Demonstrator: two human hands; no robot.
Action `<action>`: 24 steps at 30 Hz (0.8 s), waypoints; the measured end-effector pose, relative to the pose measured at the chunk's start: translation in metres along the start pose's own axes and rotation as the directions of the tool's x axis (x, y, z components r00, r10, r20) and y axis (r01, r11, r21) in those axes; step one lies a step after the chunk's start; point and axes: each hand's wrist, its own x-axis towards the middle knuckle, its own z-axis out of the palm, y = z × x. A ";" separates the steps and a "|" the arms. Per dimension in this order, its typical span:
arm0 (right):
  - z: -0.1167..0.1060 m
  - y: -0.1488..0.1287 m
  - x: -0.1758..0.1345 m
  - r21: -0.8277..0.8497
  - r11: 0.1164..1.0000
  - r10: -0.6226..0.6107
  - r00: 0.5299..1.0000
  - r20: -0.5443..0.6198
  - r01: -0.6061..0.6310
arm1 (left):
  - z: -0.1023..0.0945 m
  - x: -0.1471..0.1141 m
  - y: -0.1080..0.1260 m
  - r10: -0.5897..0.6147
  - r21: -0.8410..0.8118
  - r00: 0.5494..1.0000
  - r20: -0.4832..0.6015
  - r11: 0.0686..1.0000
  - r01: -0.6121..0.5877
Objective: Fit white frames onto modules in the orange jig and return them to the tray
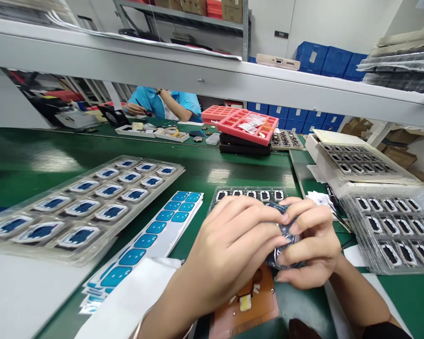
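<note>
Between my two hands is a dark, glossy, rounded part (281, 249), largely covered by fingers; its kind cannot be made out. My right hand (309, 240) curls around its right side, thumb below. From the left, my left hand (238, 235) reaches over it with bent fingers pressed on its top and side. Beneath the hands lies an orange fixture plate (249, 306) with a yellow-white patch. Just behind them is a clear tray (250, 190) of white-rimmed dark frames. A sheet of blue stickers (144, 240) lies left of my left hand.
A large plastic tray (88, 202) of blue-covered parts is at left. Stacked trays (399, 230) stand at right beside a white box (360, 165). Red trays (247, 125) sit behind. A shelf beam (201, 77) crosses above; a co-worker in a blue top (183, 101) sits opposite.
</note>
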 end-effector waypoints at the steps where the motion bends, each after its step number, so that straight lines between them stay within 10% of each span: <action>1: 0.000 0.000 0.000 -0.001 1.000 0.005 1.000 0.001 -0.005 | 0.002 0.000 0.001 -0.011 0.018 1.000 -0.025 1.000 0.011; 16: -0.009 0.001 0.000 -0.050 0.998 0.030 1.000 0.007 -0.030 | 0.003 0.000 0.003 -0.160 0.193 0.951 -0.264 0.957 0.215; 24: -0.009 -0.001 0.001 -0.066 0.998 0.022 0.999 0.029 -0.020 | -0.001 0.001 0.000 -0.432 -0.221 0.893 -0.126 0.890 0.399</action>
